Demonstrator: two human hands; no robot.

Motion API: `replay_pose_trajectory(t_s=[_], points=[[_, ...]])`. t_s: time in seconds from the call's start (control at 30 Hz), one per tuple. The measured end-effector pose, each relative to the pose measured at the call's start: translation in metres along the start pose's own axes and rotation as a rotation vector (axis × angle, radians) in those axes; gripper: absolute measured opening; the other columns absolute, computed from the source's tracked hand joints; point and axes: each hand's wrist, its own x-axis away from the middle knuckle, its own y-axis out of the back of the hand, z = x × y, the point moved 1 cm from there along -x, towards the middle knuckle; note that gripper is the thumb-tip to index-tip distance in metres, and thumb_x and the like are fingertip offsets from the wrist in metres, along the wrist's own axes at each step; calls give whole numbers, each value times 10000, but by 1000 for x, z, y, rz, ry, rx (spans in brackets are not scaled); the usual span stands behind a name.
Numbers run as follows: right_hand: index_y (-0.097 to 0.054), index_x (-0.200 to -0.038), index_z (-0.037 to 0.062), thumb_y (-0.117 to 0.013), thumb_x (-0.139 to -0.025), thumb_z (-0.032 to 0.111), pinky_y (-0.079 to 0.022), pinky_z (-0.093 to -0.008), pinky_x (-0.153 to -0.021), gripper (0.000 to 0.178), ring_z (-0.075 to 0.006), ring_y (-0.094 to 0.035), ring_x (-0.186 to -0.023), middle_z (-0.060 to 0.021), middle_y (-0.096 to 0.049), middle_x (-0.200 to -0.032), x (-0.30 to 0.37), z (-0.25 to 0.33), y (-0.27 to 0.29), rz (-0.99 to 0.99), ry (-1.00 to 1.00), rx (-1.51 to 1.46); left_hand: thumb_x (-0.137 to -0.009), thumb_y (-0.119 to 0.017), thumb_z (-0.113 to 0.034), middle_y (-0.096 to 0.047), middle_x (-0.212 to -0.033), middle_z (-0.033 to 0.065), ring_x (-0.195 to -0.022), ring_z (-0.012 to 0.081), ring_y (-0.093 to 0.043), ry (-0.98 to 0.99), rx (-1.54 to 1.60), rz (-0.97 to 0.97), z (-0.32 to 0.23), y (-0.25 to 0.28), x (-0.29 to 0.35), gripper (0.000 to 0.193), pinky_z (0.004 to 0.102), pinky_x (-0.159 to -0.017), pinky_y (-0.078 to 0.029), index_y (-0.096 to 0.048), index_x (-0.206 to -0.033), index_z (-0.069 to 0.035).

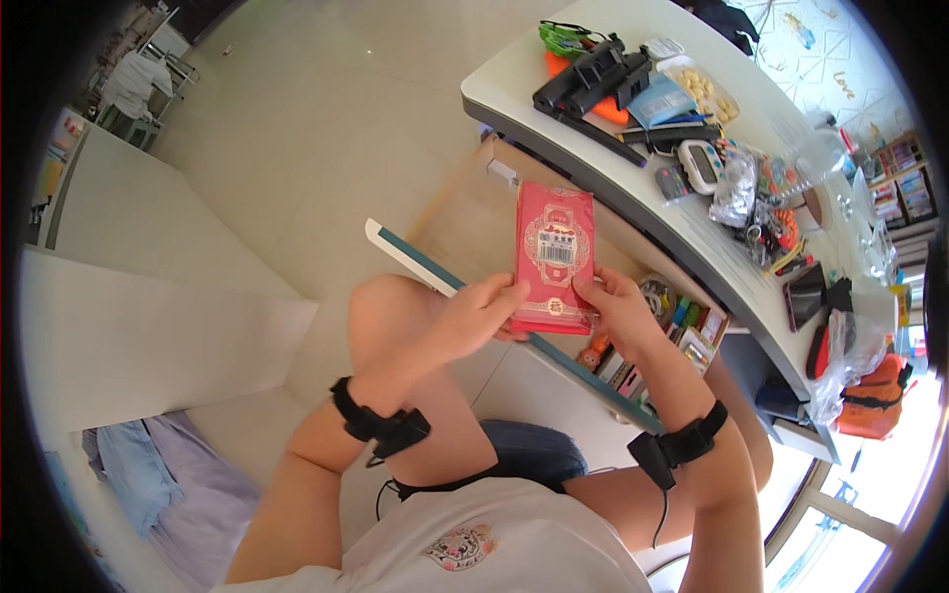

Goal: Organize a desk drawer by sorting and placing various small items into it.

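Between my two hands is a pack of red envelopes (554, 212), in clear wrap with gold patterns and a barcode label, held upright above an open drawer. My left hand (484, 311) grips its lower left edge, thumb in front and fingers behind. On the lower right edge, my right hand (618, 306) pinches it the same way. Below lies the pulled-out drawer (465, 212), whose bare wooden bottom shows to the left of the pack. Small items, among them an orange figure (594, 352) and several little boxes (618, 376), fill its right end.
Along the drawer's far side runs a white desk (633, 198) crowded with black devices (593, 79), a white timer (701, 165), a phone (804, 296) and plastic bags. An orange bag (872, 397) sits at the right. Folded clothes (178, 484) lie at lower left, by a white cabinet (148, 306).
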Motion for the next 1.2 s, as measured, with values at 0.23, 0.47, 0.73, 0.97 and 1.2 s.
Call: replay_pose_trajectory(t_s=[0.23,0.47,0.73,0.97,1.2], points=[[-504,-1151,15,-571,-812,114,-448,-262,-676,360,-130,-556,-788,-76,-599,-936,-92,13,18,213,-84,614,-840,-549,-240,-616,-945,137,-709,203,-623,-534,-920,-25,-58,33,9,355,307,-597,-487,-498,-1131,-43],[-549,-1105,44,-593,-761,110,-446,-289,-716,353,-153,-557,-808,-92,-614,-927,-194,-32,15,387,61,867,-800,-591,-206,-611,-868,91,-737,249,-590,-779,-932,409,-40,20,6,305,330,-602,-478,-545,-1071,-74],[-555,-1106,101,-570,-750,173,-438,-361,-832,363,-283,-553,-970,-149,-579,-1041,-189,-13,-35,-24,76,1422,-778,-609,-151,-610,-824,75,-723,222,-586,-822,-815,506,-34,31,-8,288,306,-615,-474,-565,-1049,-67],[-504,-1164,75,-608,-732,220,-433,-390,-844,467,-321,-523,-1005,-129,-521,-1158,-200,-33,-32,-216,545,1599,-758,-636,-155,-608,-767,67,-664,202,-581,-878,-719,505,-36,28,-10,280,288,-557,-465,-597,-1016,-54],[-509,-1106,47,-618,-756,263,-451,-386,-801,426,-302,-569,-921,-132,-586,-1032,-236,-41,-36,-350,369,869,-764,-632,-167,-599,-740,63,-646,201,-574,-855,-761,478,-29,34,-16,271,284,-546,-454,-597,-1004,-47]])
